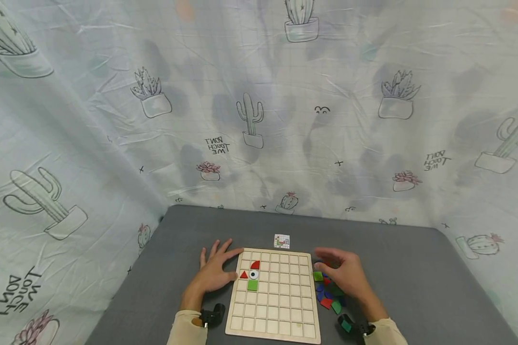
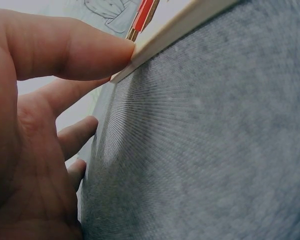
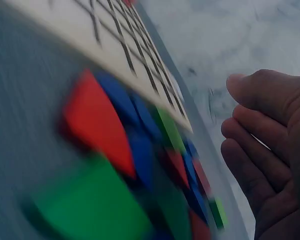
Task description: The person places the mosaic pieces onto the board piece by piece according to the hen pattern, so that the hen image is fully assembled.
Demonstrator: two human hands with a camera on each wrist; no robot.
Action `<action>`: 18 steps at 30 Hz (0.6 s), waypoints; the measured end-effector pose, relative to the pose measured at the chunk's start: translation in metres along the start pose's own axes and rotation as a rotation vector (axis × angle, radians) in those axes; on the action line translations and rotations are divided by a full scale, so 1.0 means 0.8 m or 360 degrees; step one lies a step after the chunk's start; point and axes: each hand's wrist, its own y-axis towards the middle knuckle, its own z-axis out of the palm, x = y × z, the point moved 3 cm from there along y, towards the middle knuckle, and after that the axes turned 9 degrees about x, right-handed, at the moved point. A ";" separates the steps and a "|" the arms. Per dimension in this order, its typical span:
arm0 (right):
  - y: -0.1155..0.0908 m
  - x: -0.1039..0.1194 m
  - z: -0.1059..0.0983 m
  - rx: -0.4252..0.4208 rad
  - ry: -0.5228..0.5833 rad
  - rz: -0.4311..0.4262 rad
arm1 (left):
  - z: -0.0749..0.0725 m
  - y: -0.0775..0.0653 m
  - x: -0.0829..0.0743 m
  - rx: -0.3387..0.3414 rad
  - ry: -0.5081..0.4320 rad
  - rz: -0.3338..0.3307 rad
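A wooden grid board [image 1: 278, 302] lies flat on the table. My left hand [image 1: 213, 274] is spread at its left side, with the thumb [image 2: 90, 50] against the board's edge and the index finger at the far left corner. Set in the upper left cells are a red quarter-round piece [image 1: 255, 264], a red triangle [image 1: 243, 275], a white round piece with a black dot [image 1: 253, 274] and a green square [image 1: 252, 285]. Over the loose pieces beside the board's right edge hovers my right hand [image 1: 347, 273], fingers loosely bent and thumb apart, nothing showing between them.
Several loose red, blue and green pieces, among them a red one [image 3: 97, 125] and a green rounded one [image 3: 90, 207], are heaped right of the board, partly hidden by the right hand. A small printed card [image 1: 282, 241] lies beyond the board on the grey table [image 1: 406, 268]. Patterned cloth hangs behind.
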 end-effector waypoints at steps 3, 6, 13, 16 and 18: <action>-0.001 -0.016 -0.018 -0.0008 -0.0045 0.0013 | 0.000 0.001 0.001 -0.0001 0.0005 -0.0002; -0.001 -0.028 -0.031 -0.0014 -0.0083 0.0016 | 0.000 0.002 0.002 -0.0004 0.0007 -0.0005; -0.002 -0.048 -0.050 -0.0082 -0.0187 0.0062 | 0.001 0.004 0.003 -0.0011 0.0013 0.0000; -0.003 -0.053 -0.055 -0.0103 -0.0217 0.0081 | 0.001 0.004 0.002 -0.0013 0.0009 -0.0003; -0.003 -0.056 -0.056 -0.0088 -0.0261 0.0102 | 0.001 0.003 0.002 -0.0016 0.0009 -0.0002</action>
